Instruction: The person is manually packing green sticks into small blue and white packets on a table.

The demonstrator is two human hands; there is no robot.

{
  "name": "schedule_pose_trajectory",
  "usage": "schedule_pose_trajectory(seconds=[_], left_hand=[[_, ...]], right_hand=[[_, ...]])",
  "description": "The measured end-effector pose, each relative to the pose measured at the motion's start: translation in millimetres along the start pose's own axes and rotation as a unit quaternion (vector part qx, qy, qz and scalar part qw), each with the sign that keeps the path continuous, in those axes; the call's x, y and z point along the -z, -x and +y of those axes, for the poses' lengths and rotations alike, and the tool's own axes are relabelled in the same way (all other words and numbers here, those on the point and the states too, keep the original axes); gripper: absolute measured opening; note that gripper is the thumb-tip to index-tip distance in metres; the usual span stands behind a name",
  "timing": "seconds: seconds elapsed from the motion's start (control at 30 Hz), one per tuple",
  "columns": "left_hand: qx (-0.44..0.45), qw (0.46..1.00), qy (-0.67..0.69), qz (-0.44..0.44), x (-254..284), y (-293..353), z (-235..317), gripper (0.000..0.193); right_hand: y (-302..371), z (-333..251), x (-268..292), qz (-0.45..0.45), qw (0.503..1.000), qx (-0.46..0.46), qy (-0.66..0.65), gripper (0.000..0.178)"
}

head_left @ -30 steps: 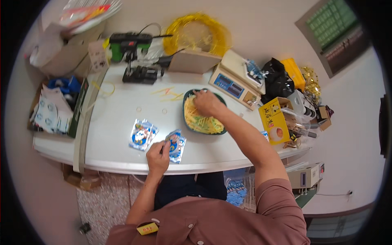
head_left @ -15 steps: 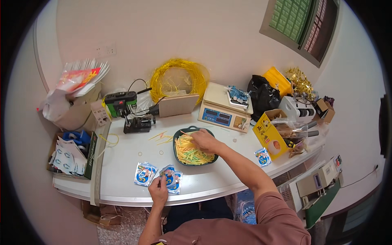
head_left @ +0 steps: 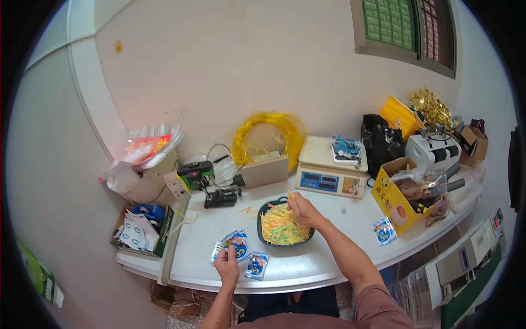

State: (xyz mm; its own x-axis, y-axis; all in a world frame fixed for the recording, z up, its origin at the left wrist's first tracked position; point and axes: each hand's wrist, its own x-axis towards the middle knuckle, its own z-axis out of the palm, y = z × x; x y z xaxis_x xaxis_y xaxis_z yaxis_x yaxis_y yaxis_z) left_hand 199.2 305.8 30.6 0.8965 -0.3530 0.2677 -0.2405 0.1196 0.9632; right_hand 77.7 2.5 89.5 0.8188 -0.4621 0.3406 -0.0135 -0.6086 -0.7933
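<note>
My left hand pinches a blue-and-white packet over the front of the table, with the same kind of packet partly under it. Right of that hand, a separate blue-and-white packet lies flat. My right hand is closed above the far right part of a dark green basket. A short pale-yellow end shows at its fingertips, seemingly from thin sticks. Inside the basket is a heap of thin yellow, green and orange sticks.
A few loose sticks lie left of the basket. Behind stand a small green drill press, a coil of yellow strands and a weighing scale. To the right are a yellow box and another packet.
The whole view has shifted, so the table sits lower and further right. My right hand has come up out of the sticks. My left hand has shifted its packet over the packets on the left.
</note>
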Motion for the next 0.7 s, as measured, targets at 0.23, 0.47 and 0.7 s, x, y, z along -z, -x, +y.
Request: schedule_pose_trajectory(seconds=[0.23, 0.47, 0.7], left_hand=[[0.026, 0.994, 0.103, 0.027, -18.2, -29.5, 39.9, 0.02], [0.063, 0.975, 0.195, -0.09, -90.5, -90.4, 58.4, 0.018], [0.131, 0.899, 0.131, -0.396, -167.8, -133.3, 57.1, 0.025]], right_hand=[[-11.3, -8.8, -9.2, 0.02, 0.882, -0.211, -0.421, 0.015], [-4.5, -0.6, -18.6, -0.071, 0.75, -0.316, -0.576, 0.018], [1.7, -16.0, -17.6, -0.223, 0.773, -0.264, -0.533, 0.015]])
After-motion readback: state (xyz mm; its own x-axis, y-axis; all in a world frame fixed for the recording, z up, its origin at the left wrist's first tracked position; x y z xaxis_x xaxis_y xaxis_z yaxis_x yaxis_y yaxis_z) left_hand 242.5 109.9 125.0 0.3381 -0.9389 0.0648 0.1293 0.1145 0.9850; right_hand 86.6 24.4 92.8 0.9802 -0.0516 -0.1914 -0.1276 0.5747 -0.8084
